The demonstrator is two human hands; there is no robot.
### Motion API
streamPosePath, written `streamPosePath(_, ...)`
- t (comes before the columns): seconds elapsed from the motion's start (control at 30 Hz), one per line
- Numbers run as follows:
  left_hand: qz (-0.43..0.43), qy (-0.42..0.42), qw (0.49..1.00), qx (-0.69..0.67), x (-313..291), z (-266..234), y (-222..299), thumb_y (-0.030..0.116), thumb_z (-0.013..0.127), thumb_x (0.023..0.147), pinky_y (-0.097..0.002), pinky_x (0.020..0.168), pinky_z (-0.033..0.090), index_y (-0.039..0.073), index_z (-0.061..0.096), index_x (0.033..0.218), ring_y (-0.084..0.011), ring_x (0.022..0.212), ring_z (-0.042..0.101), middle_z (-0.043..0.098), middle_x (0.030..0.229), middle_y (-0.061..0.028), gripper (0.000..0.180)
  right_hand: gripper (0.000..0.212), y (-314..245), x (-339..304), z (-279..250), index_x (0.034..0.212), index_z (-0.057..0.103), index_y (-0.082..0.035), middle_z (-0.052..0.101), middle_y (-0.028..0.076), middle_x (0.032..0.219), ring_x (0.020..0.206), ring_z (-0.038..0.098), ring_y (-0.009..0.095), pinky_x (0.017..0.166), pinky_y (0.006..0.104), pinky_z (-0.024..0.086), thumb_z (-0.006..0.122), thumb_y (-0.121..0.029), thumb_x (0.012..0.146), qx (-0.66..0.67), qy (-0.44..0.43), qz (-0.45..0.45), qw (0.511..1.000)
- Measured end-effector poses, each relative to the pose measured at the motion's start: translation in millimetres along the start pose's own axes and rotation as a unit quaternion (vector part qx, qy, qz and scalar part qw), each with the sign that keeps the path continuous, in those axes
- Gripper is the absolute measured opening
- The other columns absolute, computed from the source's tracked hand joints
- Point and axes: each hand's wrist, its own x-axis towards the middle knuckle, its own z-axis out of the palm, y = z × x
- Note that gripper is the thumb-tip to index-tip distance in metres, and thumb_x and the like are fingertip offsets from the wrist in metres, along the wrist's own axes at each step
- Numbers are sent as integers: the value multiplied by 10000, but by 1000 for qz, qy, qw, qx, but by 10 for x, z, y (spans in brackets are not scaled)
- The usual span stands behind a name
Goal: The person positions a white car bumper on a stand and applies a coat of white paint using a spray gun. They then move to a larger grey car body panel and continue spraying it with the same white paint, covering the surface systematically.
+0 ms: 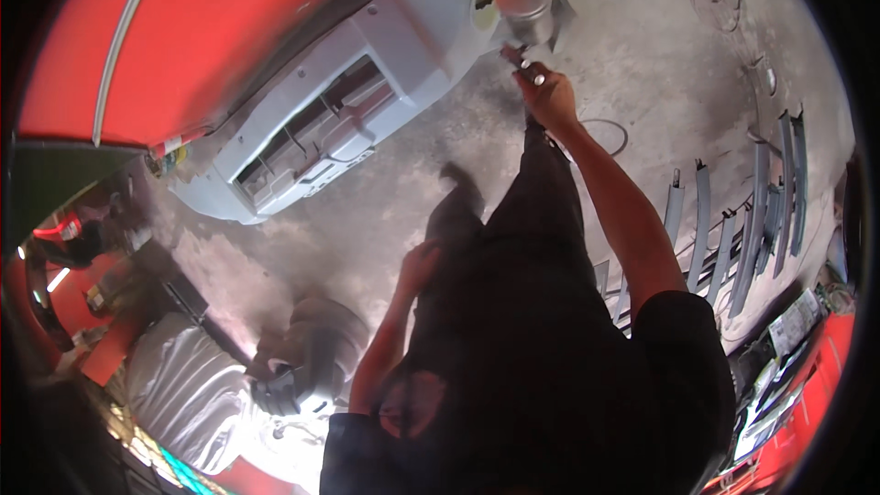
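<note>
"As the right hand [550,105] is clasping what is looking like a spray gun [516,56], it's hanging out ahead, just beside the right end of the pale grey bumper [353,139]!"

"And where is that metal cup [528,5] sitting?"

"Right at the far end of it; whether the two are joining, I'm not managing to tell. Handling it well, I'd be keeping the grip steady and tilting nothing sharply, since whatever's inside could be slopping."

"What's the left hand [422,266] doing?"

"It's hanging low by the left leg [454,218], blurring; whether it's grasping anything, I'm not seeing. I'd be keeping it free for guiding that thin loop [626,137], perhaps a hose, lying out on the floor [385,192]."

"And what's showing further out?"

"Grey strips [756,229] are lining the right side, so stepping that way is calling for care!"
</note>
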Motion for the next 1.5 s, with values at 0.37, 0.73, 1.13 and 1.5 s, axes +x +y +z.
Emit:
streamPosePath(0.37,-101,61,993,1,-844,-359,-2469,341,654,946,-412,977,519,28,682,1266,-354,1154,673,697,1223,-226,448,273,-1259,-1221,856,1027,735,-120,691,211,753,745,690,421,657,477,542,725,-366,908,-20,-66,-59,996)
streamPosePath(0.73,-14,96,974,-204,-1008,282,-2124,293,631,962,-355,874,539,-11,674,1259,-247,1025,718,747,1081,-210,427,287,-1730,-889,855,1022,676,-92,711,183,803,813,699,398,734,503,557,674,-360,918,-249,-133,-204,937)
streamPosePath(1.13,-69,127,955,-258,-1316,897,-2083,287,602,980,-348,805,544,10,704,1222,-182,957,712,764,1062,-140,382,263,-1104,-1356,717,979,671,-82,681,201,767,779,671,424,682,493,520,705,-336,919,-171,-217,-237,931)
streamPosePath(1.5,-93,162,954,-237,-2194,776,-1374,235,610,942,-378,826,523,-66,661,1147,-205,987,680,739,1066,-209,368,378,-211,-1087,572,982,718,-58,715,225,805,773,699,437,687,532,539,696,-428,904,-97,99,-20,990)
